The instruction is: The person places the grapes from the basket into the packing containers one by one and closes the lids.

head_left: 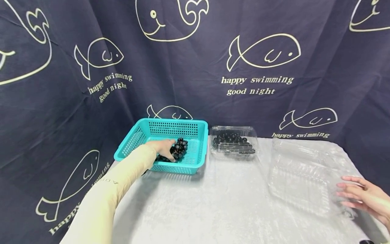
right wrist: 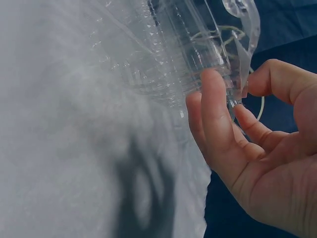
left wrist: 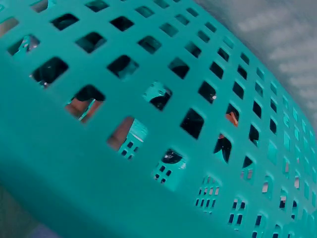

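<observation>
A bunch of dark grapes (head_left: 180, 146) lies in a turquoise basket (head_left: 201, 145) at the back left. My left hand (head_left: 159, 146) reaches into the basket and grips the bunch, thumb and fingers on either side of it. Through the holes of the basket wall (left wrist: 64, 148), the left wrist view shows only bits of hand and dark fruit. On the right lies a clear plastic clamshell box (head_left: 300, 179) with its lid up. My right hand (head_left: 362, 195) is at its right edge, fingers loosely extended; in the right wrist view the fingertips (right wrist: 213, 82) overlap the box's rim.
Another clear clamshell (head_left: 233, 154) with dark grapes inside stands beside the basket, near the back edge. A white cloth (head_left: 210, 210) covers the table. Dark blue curtains (head_left: 195, 78) with fish drawings hang close behind and at the left.
</observation>
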